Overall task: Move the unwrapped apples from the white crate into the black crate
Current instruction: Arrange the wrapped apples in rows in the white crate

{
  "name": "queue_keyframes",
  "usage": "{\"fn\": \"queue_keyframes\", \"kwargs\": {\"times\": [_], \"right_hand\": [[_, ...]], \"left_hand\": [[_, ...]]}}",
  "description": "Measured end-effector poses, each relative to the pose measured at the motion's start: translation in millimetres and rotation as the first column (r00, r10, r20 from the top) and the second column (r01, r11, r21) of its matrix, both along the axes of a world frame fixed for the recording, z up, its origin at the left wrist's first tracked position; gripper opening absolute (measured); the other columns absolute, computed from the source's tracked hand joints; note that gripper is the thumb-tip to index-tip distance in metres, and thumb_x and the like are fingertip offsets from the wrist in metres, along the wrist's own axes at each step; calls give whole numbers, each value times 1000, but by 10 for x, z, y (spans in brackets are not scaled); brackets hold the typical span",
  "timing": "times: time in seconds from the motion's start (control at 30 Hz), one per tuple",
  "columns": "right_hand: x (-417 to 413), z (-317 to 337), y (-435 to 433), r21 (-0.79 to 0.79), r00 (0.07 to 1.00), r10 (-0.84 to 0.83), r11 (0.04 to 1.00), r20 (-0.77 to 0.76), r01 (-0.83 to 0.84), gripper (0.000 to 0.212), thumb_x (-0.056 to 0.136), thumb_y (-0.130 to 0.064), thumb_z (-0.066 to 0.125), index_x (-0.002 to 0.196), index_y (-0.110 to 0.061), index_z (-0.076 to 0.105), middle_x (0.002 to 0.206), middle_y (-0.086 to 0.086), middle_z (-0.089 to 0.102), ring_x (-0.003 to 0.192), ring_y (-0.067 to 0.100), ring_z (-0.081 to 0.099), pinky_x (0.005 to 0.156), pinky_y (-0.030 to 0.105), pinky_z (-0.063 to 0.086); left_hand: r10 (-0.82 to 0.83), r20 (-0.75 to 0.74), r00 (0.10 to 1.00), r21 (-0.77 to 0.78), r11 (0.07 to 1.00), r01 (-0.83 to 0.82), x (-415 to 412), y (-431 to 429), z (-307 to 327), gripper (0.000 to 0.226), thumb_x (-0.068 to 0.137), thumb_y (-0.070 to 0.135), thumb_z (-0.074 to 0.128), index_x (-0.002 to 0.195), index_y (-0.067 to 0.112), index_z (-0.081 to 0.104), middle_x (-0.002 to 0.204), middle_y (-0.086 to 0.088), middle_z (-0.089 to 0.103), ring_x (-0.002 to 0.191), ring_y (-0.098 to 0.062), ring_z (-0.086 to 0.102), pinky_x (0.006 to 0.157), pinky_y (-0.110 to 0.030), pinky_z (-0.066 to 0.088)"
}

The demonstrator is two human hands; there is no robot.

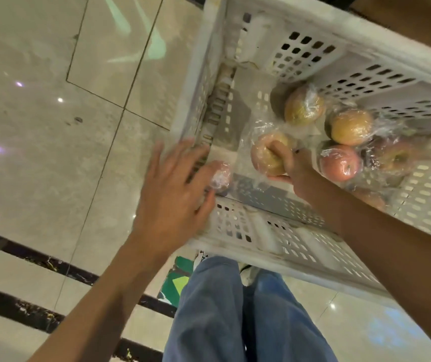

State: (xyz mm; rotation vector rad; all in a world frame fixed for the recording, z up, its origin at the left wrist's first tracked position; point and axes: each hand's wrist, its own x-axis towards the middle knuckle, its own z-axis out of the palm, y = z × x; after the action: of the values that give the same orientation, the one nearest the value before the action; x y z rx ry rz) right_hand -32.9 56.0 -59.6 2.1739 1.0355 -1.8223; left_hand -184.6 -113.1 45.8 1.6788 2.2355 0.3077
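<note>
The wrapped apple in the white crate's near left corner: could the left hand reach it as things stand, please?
Probably yes. The left hand hovers open beside the wrapped apple, over the white crate's rim, nothing between them; the right hand grips another apple farther in.

Perforated white plastic crate (274, 239), scuffed and matt. Apples (339, 163) wrapped in shiny, crinkled clear film. Glossy polished stone floor tiles (39, 139). Blue denim trousers (209, 309).

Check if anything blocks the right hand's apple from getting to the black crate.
The right hand grips the apple inside the white crate. Only the crate's near wall and the left hand at its corner lie close. The black crate is out of view.
</note>
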Motion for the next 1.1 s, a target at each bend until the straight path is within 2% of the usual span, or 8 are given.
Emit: {"fn": "queue_keyframes", "kwargs": {"times": [0.17, 0.33, 0.6, 0.7, 0.87, 0.93, 1.0, 1.1], "right_hand": [[-404, -179, -97, 276, 911, 370, 870, 181, -409, 75, 61, -51, 76, 122, -24, 42, 97, -2, 57, 92, 20, 58, 83, 35, 52], [-800, -436, -192, 304, 580, 724, 495, 373, -814, 89, 59, -53, 75, 132, -24, 33, 122, 11, 50, 109, 32, 54, 86, 38, 47], [-1046, -651, -443, 239, 293, 829, 198, 476, -951, 69, 77, -31, 67, 134, -14, 31, 131, 18, 40, 115, 39, 46, 82, 44, 45], [-1005, -706, -503, 267, 318, 820, 210, 476, -941, 69, 78, -32, 68, 134, -16, 31, 134, 17, 38, 120, 38, 41, 85, 45, 45], [-900, -571, -415, 357, 497, 826, 395, 266, -847, 97, 64, -44, 78, 140, -22, 23, 137, 15, 30, 123, 36, 39, 93, 43, 45], [-806, -409, -363, 430, 583, 781, 458, 223, -778, 94, 66, -47, 75, 141, -21, 25, 137, 14, 31, 122, 35, 41, 94, 42, 45], [-647, -249, -302, 484, 655, 724, 504, 216, -716, 81, 74, -47, 67, 139, -18, 28, 136, 13, 33, 121, 32, 41, 91, 40, 43], [-277, -71, -179, 496, 702, 650, 526, 289, -691, 65, 84, -45, 57, 137, -16, 34, 138, 10, 38, 123, 27, 39, 92, 38, 40]], "left_hand": [[-32, 71, 997, -46, 998, 36, -207, -210, -214, 50, 83, 20, 61, 129, 11, 45, 149, -8, 24, 125, -38, 45, 88, -52, 50], [11, 124, 992, -56, 998, -4, -187, -189, -305, 61, 82, 17, 63, 136, 19, 34, 152, 1, 15, 120, -34, 51, 69, -43, 57], [22, 136, 991, -55, 998, -14, -188, -207, -333, 56, 81, 15, 64, 133, 16, 43, 152, 4, 15, 121, -32, 50, 64, -41, 58], [-1, 131, 991, -28, 1000, 5, -193, -218, -344, 50, 85, 20, 59, 131, 17, 42, 152, 3, 16, 119, -30, 51, 64, -39, 58], [4, 48, 999, -25, 1000, -3, -184, -208, -350, 47, 86, 27, 56, 130, 19, 41, 151, 1, 22, 120, -33, 49, 59, -37, 57], [-16, -2, 1000, -7, 1000, 16, -194, -223, -369, 46, 85, 27, 57, 128, 14, 47, 148, -6, 32, 129, -38, 40, 78, -46, 56], [-52, -72, 996, -5, 999, 52, -202, -237, -374, 43, 85, 28, 56, 124, 10, 51, 145, -11, 38, 136, -40, 30, 101, -59, 37], [-42, -178, 983, -3, 999, 42, -159, -174, -320, 40, 85, 33, 51, 119, 12, 54, 139, -13, 47, 136, -35, 26, 109, -64, 18]]}}
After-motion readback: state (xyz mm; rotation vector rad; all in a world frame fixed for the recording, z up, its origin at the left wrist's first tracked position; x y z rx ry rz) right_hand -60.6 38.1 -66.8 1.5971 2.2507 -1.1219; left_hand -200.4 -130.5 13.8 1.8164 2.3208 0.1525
